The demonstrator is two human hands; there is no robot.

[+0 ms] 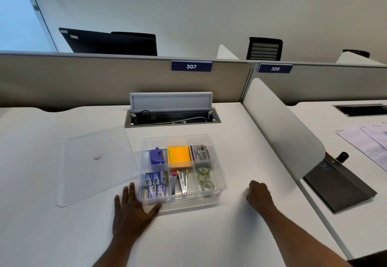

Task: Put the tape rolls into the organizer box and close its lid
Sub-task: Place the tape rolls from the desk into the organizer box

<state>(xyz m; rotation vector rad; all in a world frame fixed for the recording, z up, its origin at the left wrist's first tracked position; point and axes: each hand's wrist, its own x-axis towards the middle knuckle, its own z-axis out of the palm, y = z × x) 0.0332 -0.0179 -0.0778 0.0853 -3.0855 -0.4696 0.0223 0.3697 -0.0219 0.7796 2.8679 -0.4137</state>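
Note:
The clear organizer box [222, 179] stands open on the white desk. Three clear tape rolls [205, 178] lie in its front right compartment. The clear lid [94, 164] lies flat on the desk to the left of the box, its right edge near the box wall. My left hand [130, 206] rests flat on the desk at the box's front left corner, fingers spread, thumb against the box's front wall. My right hand [258, 193] rests on the desk to the right of the box, fingers curled, holding nothing.
Other compartments hold a purple punch [156, 156], orange sticky notes [179, 157], staple boxes [156, 184] and staple removers [179, 180]. An open cable tray [171, 118] sits behind the box. A white divider [280, 128] stands to the right, with papers and a dark folder beyond it.

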